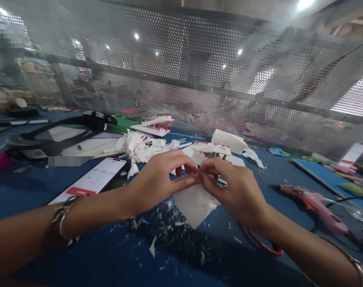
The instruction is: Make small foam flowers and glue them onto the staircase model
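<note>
Near the middle of the table, my left hand and my right hand meet, fingertips pinched together. Both are closed at the upper edge of a thin white sheet, which looks like paper and hangs below them with a corner downward. The exact grip is hidden by the fingers. Just behind my fingers stands a small white model with reddish edging and green posts. Crumpled white paper strips are heaped beyond my left hand. Small white scraps are scattered on the blue tabletop under my hands.
A phone showing a timer lies beside my left forearm. To the right rests a pink glue gun; a red loop pokes out under my right wrist. A black headband-like device, another white model and a perforated metal screen are behind.
</note>
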A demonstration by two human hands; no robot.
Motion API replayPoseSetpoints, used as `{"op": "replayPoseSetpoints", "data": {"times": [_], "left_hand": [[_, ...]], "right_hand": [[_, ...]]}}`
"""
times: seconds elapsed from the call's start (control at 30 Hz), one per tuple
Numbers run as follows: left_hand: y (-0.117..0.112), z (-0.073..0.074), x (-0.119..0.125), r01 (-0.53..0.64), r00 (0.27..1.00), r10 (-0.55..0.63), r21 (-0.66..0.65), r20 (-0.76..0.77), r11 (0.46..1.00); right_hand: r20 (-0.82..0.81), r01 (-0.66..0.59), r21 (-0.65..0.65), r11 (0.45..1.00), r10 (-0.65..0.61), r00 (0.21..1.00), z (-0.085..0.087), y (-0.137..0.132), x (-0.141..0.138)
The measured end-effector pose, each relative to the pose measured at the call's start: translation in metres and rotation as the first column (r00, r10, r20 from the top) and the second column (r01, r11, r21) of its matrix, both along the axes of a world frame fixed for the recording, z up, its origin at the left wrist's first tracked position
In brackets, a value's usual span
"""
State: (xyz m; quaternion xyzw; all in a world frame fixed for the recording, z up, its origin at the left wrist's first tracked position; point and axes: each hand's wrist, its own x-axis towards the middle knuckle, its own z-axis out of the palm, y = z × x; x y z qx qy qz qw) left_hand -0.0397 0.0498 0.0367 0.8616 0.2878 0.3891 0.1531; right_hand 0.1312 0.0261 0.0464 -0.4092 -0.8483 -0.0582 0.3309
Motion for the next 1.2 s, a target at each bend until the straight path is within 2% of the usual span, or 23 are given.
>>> {"op": "replayPoseSetpoints", "data": {"times": [0.17,0.3,0.43,0.57,0.8,1.07,1.2], "left_hand": [[0.004,0.007,0.01,-0.003,1.0,0.007,0.156,-0.023,0.988],[0.006,0.01,0.014,0.013,1.0,-0.011,0.172,-0.016,0.985],[0.008,0.011,0.014,0.063,0.995,-0.065,0.03,0.07,0.998],[0.012,0.011,0.013,0.103,0.988,-0.086,-0.133,0.13,0.986],[0.022,0.005,0.013,0.231,0.959,-0.146,-0.374,0.241,0.898],[0.023,0.001,0.014,0.271,0.95,-0.156,-0.463,0.272,0.844],[0.023,-0.001,0.015,0.281,0.946,-0.152,-0.486,0.286,0.828]], "right_hand": [[-0.104,0.063,0.07,0.996,-0.055,0.993,0.004,-0.003,0.002],[-0.106,0.081,0.084,0.993,-0.072,0.992,0.005,-0.003,0.003],[-0.104,0.033,0.075,0.997,-0.025,0.994,0.007,-0.003,0.007],[-0.07,-0.04,0.055,0.998,0.044,0.997,0.011,-0.001,0.011],[0.029,-0.107,0.044,0.993,0.105,0.994,0.016,0.001,0.013],[0.106,-0.205,0.213,0.955,0.186,0.977,0.012,0.006,0.019],[0.048,-0.196,0.186,0.963,0.19,0.981,0.01,0.008,0.018]]}}
